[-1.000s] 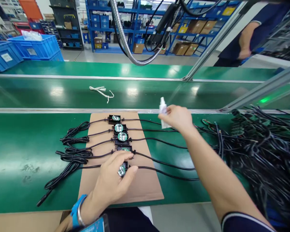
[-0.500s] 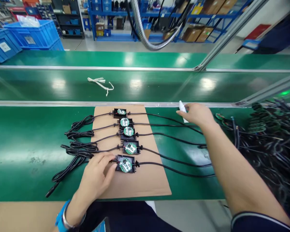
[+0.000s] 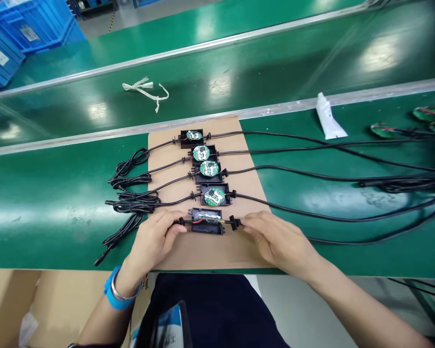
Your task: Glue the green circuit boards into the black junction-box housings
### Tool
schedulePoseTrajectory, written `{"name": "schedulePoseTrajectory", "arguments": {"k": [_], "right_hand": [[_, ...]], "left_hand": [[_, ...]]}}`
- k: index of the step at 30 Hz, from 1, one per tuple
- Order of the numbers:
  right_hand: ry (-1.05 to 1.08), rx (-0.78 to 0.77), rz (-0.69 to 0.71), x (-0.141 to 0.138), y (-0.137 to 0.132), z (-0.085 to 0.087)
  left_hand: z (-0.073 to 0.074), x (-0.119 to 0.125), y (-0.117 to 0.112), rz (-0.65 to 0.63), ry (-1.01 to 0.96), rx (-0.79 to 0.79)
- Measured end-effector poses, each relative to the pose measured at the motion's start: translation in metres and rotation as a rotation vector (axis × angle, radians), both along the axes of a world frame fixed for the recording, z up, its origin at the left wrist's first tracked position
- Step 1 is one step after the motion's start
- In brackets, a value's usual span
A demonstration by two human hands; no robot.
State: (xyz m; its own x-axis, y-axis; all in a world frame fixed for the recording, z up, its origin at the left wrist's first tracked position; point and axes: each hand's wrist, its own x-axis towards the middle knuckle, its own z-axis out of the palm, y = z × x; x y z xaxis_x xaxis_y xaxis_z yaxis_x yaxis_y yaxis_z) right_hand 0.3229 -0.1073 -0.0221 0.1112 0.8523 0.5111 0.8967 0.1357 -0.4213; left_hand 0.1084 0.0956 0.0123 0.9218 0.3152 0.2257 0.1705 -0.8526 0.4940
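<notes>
The circuit board (image 3: 209, 218) stands nearly on edge within the outline of the nearest black box (image 3: 206, 230), its long axis running left to right, roughly level with our table edge; whether it touches the box floor, we cannot tell. A red wire leaves its left end and a yellow one its right. Our left hand (image 3: 154, 239) pinches the left cable (image 3: 188, 222) between thumb and fingers, close to the box, while our right hand (image 3: 281, 239) has its fingertips closed on the right cable (image 3: 348, 242), just beside its black rubber stopper (image 3: 235, 223). We have the box lying on a cardboard sheet (image 3: 217, 253), hemmed in by our hands at both ends and, just beyond, by a second box (image 3: 215, 195) whose round board lies flat. Three more boxes line up behind that one, with coiled cables (image 3: 139, 203) heaped to their left, near our left hand. Farther out, we see a white tube (image 3: 328, 118) by the metal rail (image 3: 279, 107), loose boards (image 3: 382, 130) to its right, a knotted white string (image 3: 141, 88) past the rail, and blue bins (image 3: 32, 24) at the far left.
</notes>
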Motion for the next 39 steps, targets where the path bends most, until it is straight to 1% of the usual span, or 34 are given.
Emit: {"name": "schedulePoseTrajectory", "arguments": {"k": [1, 4, 6, 8, 12, 16, 20, 25, 27, 32, 36, 39], "right_hand": [[-0.012, -0.016, 0.02, -0.001, -0.003, 0.007], [-0.096, -0.137, 0.094, -0.009, -0.01, 0.031], [-0.136, -0.185, 0.141, -0.015, -0.009, 0.043], [-0.14, -0.205, 0.172, -0.019, -0.004, 0.05], [-0.135, -0.322, 0.164, -0.021, 0.009, 0.052], [-0.166, -0.429, 0.132, -0.021, 0.019, 0.053], [-0.182, -0.502, 0.118, -0.021, 0.026, 0.058], [-0.142, -0.701, 0.104, -0.018, 0.038, 0.061], [-0.144, -0.755, 0.082, -0.018, 0.042, 0.06], [-0.21, -0.763, 0.072, -0.019, 0.047, 0.059], [-0.253, -0.758, 0.071, -0.02, 0.048, 0.062], [-0.262, -0.743, 0.069, -0.02, 0.049, 0.064]], "left_hand": [[0.004, -0.001, -0.001, -0.002, -0.03, 0.008], [0.015, -0.001, -0.007, 0.02, -0.065, 0.051], [0.017, 0.002, -0.011, 0.032, -0.063, 0.073], [0.015, 0.006, -0.014, 0.023, -0.047, 0.084], [0.009, 0.013, -0.016, 0.017, 0.012, 0.133], [0.006, 0.02, -0.015, 0.027, 0.026, 0.164], [0.004, 0.022, -0.015, 0.016, 0.04, 0.134], [0.002, 0.021, -0.013, 0.021, 0.085, 0.081], [0.001, 0.021, -0.012, 0.023, 0.106, 0.06], [0.0, 0.021, -0.014, 0.046, 0.153, 0.003], [-0.005, 0.022, -0.021, 0.118, 0.233, 0.057], [-0.007, 0.023, -0.024, 0.124, 0.245, 0.085]]}}
